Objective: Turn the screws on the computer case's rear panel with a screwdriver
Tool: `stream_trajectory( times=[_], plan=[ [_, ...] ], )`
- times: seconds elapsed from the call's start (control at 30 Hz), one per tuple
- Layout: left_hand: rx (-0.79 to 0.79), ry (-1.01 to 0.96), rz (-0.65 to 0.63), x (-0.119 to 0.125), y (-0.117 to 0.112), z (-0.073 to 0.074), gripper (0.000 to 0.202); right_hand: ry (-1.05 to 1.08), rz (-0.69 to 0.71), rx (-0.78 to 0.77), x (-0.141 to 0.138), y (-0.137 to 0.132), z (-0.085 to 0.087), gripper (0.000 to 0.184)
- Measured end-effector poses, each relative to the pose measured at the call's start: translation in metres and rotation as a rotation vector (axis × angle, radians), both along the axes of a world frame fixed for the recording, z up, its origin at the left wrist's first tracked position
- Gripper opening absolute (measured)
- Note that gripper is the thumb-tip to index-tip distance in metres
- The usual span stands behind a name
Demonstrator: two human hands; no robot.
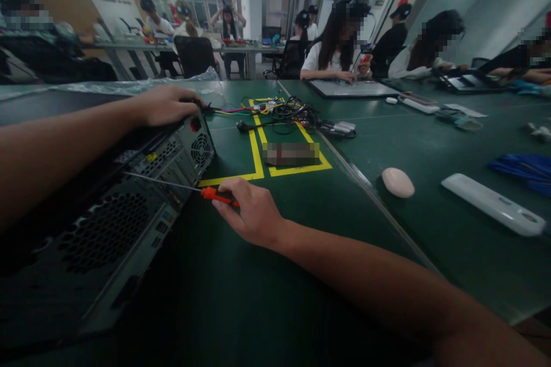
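Note:
A desktop computer case (189, 152) lies at the left of the table with its rear panel, vents and ports facing me. My left hand (170, 105) rests on top of it, fingers bent over the upper edge near the far corner. My right hand (253, 212) is closed around a screwdriver (210, 193) with an orange-red handle and a long thin shaft. The shaft reaches left to the rear panel, its tip close to the upper edge above the large honeycomb vent. Whether the tip touches a screw I cannot make out.
Beyond the case lie tangled cables (297, 112) and a blurred dark block (293, 155) inside yellow tape (258, 160). To the right are a pale mouse (398, 182), a white power strip (491, 203) and blue cable (525, 169). A person (336, 40) sits opposite at a flat panel (353, 88).

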State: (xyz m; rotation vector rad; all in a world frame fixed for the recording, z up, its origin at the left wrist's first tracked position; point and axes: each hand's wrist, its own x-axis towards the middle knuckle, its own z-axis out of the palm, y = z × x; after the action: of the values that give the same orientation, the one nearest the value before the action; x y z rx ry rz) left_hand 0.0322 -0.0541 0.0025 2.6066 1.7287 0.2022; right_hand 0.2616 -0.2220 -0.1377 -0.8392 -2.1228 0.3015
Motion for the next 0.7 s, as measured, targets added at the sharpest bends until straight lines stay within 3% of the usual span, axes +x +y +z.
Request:
stream_trajectory(
  times=[0.7],
  plan=[
    [0.000,-0.004,0.002,0.0003,0.0002,-0.0002,0.073,0.013,0.009,0.000,-0.0008,-0.0019,0.0008,0.032]
  ],
)
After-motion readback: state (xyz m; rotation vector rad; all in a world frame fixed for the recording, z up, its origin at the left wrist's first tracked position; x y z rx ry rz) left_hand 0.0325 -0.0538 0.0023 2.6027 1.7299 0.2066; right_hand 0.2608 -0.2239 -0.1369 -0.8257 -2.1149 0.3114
